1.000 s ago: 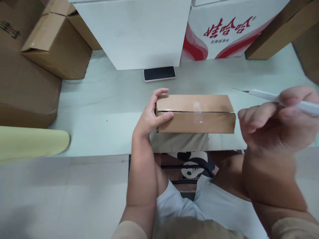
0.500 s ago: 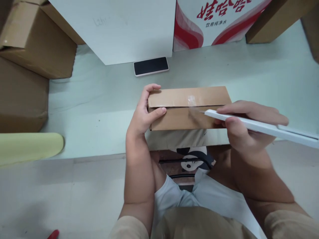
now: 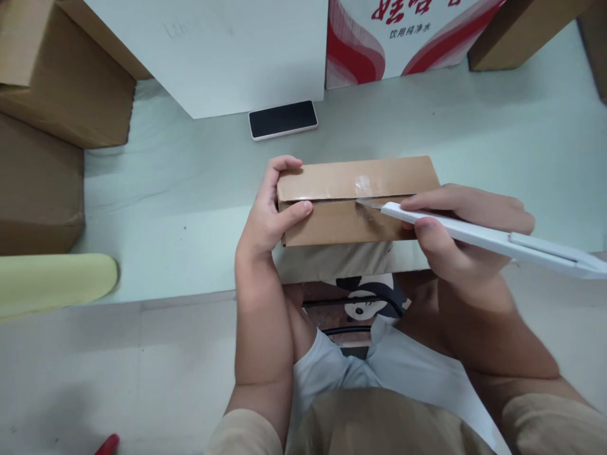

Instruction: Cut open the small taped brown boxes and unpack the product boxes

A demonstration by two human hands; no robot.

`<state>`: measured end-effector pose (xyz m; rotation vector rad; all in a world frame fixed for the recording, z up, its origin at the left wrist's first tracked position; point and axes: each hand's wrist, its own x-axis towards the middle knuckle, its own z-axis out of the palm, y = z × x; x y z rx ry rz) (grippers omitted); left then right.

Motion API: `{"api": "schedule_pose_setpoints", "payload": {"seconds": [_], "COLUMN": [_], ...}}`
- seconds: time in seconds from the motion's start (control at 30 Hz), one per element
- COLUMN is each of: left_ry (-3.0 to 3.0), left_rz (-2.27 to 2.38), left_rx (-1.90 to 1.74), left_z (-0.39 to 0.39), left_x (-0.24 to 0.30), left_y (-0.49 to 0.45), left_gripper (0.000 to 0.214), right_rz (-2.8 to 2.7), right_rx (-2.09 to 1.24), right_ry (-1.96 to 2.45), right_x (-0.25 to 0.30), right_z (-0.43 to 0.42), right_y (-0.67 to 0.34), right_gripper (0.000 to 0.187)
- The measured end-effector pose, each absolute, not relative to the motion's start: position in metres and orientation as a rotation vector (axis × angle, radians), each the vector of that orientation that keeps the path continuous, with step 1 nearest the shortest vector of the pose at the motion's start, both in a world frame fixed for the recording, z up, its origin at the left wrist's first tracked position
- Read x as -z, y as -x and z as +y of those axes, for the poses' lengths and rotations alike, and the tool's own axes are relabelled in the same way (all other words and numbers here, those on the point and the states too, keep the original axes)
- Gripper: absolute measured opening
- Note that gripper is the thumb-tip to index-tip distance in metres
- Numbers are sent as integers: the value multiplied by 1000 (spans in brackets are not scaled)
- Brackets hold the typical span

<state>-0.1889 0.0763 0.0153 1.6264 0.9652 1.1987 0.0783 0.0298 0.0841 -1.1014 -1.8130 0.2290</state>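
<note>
A small brown cardboard box [image 3: 327, 224] lies near the table's front edge, with a narrow gap along its lid and a strip of clear tape [image 3: 363, 185] across the seam. My left hand [image 3: 277, 208] grips the box's left end, thumb on the front face and fingers over the back. In my right hand [image 3: 467, 227] is a white utility knife [image 3: 455, 230], held like a pen. Its thin blade points left, with the tip at the seam by the tape's lower edge. Part of the box's right end is hidden behind the right hand.
A black-screened phone [image 3: 283, 120] lies behind the box, beside a tall white box [image 3: 246, 57]. A red-and-white carton [image 3: 403, 47] stands at the back. Large cardboard boxes [image 3: 71, 88] fill the left, and a yellow-green rounded object [image 3: 57, 284] juts in at the left edge.
The knife and my right hand have moved slightly left, bringing the blade tip to the seam by the tape. My left hand keeps its hold, and the whole view has shifted a little.
</note>
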Motion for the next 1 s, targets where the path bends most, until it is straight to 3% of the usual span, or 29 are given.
{"api": "schedule_pose_setpoints", "payload": {"seconds": [0.23, 0.5, 0.67, 0.8, 0.9, 1.0], "left_ry": [-1782, -1664, -1546, -1322, -1158, -1236], "left_rz": [956, 924, 935, 892, 900, 1028], "left_rx": [-1178, -1188, -1201, -1318, -1480, -1605], "left_z": [79, 78, 77, 80, 86, 90], "left_x": [-13, -12, -12, -9, -4, 1], "left_y": [192, 191, 189, 184, 180, 179], "left_gripper": [65, 65, 69, 65, 47, 47], "right_rz": [-1780, -1674, -1419, -1097, -1055, -1385], "right_rx": [-312, -274, -351, -98, 65, -14], "right_ry": [1072, 1074, 906, 777, 1019, 1595], "right_x": [-88, -82, -71, -52, -32, -9], "right_z": [31, 35, 42, 70, 88, 93], "right_y": [-76, -75, -77, -101, -127, -146], "right_gripper": [7, 12, 23, 44, 43, 28]}}
